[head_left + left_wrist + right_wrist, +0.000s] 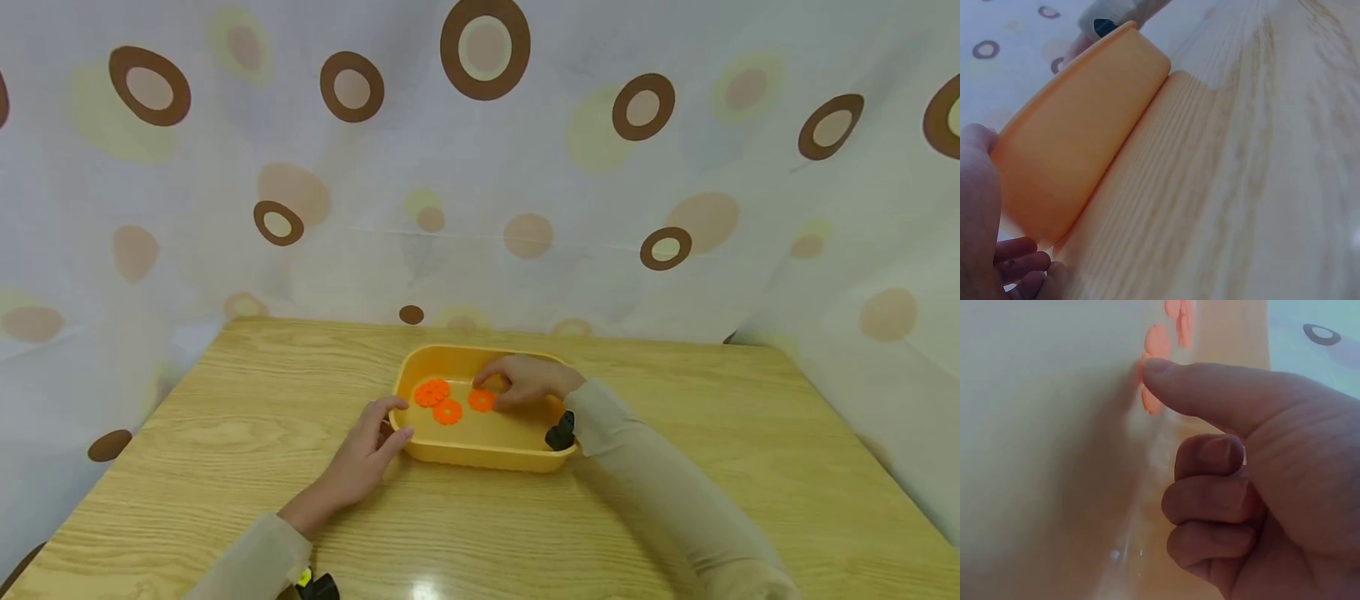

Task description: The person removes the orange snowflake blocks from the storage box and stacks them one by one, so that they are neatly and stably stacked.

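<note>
A yellow-orange plastic basin (480, 458) stands on the wooden table. My left hand (363, 457) grips its left rim, thumb and forefinger over the edge; in the left wrist view other fingers (1022, 256) are curled low beside the basin's outer wall (1085, 125). Inside the basin my right hand (528, 379) pinches an orange flower-shaped disc (482, 401) by its edges. In the right wrist view the thumb lies on this disc (1157, 340), the other visible fingers are folded, and the forefinger is hidden. More such discs (447, 412) lie to its left, some overlapping (431, 392).
The wooden table (262, 417) extends on both sides of the basin. Behind it hangs a pale cloth (480, 275) with brown and beige ovals. Black wrist devices (561, 432) are on both sleeves, the right one close to the basin's right rim.
</note>
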Demonstrator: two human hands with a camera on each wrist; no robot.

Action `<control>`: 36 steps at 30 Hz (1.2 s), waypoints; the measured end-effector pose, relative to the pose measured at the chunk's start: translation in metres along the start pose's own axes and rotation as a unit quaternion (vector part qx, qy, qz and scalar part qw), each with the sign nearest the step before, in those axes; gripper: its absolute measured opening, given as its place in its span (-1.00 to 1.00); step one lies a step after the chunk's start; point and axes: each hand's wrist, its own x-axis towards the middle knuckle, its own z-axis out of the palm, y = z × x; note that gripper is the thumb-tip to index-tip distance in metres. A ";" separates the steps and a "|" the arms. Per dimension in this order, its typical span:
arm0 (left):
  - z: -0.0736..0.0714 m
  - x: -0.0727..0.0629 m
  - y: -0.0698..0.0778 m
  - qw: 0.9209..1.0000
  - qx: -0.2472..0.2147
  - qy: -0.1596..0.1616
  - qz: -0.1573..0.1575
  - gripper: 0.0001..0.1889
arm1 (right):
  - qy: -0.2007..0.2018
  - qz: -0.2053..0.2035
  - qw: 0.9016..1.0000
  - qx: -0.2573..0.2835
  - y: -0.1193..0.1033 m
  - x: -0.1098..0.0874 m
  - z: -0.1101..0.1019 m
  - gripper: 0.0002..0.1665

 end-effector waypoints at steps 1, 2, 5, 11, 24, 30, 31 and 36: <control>-0.001 0.000 0.000 1.000 -0.001 0.000 0.000 -0.69 | 0.000 -0.003 1.000 -0.003 -0.001 0.000 -0.001 -0.57; -0.001 0.000 0.000 1.000 -0.002 -0.001 0.001 -0.69 | -0.001 -0.004 1.000 -0.006 -0.001 0.001 -0.001 -0.57; -0.002 0.001 0.000 1.000 -0.006 -0.004 0.002 -0.69 | -0.004 -0.005 1.000 -0.008 -0.004 0.001 -0.003 -0.58; -0.002 0.001 -0.001 1.000 -0.001 -0.003 -0.001 -0.66 | -0.001 -0.001 1.000 -0.013 -0.006 0.002 -0.003 -0.60; -0.001 0.000 -0.001 1.000 0.002 -0.006 -0.004 -0.65 | -0.024 0.043 0.998 0.039 -0.003 0.007 0.003 -0.62; -0.001 0.000 0.000 1.000 0.001 -0.008 -0.006 -0.65 | -0.049 0.073 0.994 0.071 -0.006 0.006 0.003 -0.62; -0.001 0.000 0.000 1.000 0.002 -0.008 -0.006 -0.65 | -0.052 0.076 0.993 0.074 -0.007 0.006 0.002 -0.62; -0.002 0.000 0.000 1.000 0.006 -0.005 -0.006 -0.65 | -0.060 0.074 0.992 0.081 -0.009 0.005 0.000 -0.67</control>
